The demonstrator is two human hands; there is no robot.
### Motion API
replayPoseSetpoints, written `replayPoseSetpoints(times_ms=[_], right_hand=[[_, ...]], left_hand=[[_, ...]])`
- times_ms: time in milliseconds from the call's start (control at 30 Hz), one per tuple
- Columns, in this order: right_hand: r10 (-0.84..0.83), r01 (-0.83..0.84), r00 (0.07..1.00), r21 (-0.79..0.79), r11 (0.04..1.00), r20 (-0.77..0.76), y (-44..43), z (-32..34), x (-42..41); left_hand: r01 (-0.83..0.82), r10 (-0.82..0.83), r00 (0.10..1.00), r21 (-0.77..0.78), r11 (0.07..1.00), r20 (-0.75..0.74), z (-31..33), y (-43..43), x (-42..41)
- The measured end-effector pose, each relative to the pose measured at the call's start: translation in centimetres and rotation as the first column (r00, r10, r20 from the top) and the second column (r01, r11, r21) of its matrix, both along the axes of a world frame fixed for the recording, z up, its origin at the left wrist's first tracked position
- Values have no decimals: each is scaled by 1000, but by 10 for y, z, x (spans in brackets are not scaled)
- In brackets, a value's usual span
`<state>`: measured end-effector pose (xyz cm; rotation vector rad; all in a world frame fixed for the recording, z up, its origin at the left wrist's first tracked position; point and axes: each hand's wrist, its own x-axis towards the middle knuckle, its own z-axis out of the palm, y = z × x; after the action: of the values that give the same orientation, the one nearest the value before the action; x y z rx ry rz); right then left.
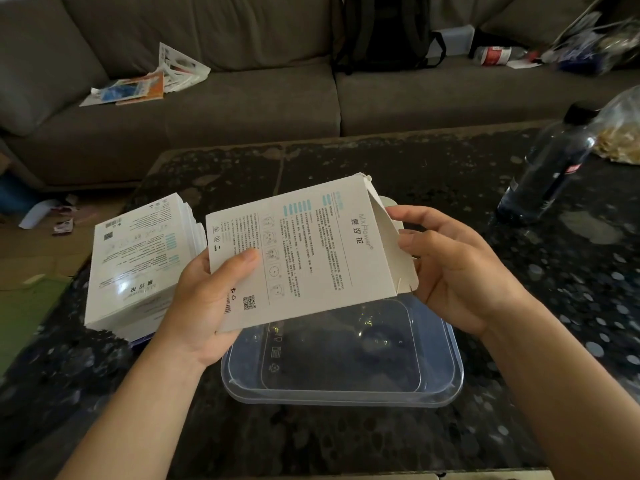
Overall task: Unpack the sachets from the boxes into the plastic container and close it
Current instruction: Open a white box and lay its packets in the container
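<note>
Head view: your left hand grips the white box, your right hand pinches its opened end, over the clear container near the table front edge.

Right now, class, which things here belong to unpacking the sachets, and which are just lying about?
For the job: white printed cardboard box, gripped by left hand and right hand; stack of matching white boxes; clear rectangular plastic container.
Lying about: dark plastic bottle; black backpack; loose papers on grey sofa.
</note>
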<state>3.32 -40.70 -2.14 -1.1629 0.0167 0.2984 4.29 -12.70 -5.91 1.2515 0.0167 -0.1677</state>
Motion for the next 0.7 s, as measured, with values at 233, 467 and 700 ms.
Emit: replayPoseSetpoints(times_ms=[233,467,700], right_hand=[[-102,124,989,-231,965,104,9,-9,1],[60,340,896,-768,543,439,7,-15,0],[20,127,972,-593,795,236,13,-9,-3]], left_hand=[[16,-16,1000,-10,1000,0,-1,0,0],[-27,23,999,107,994,35,2,-4,-3],[-69,38,990,239,969,133,4,-5,-7]])
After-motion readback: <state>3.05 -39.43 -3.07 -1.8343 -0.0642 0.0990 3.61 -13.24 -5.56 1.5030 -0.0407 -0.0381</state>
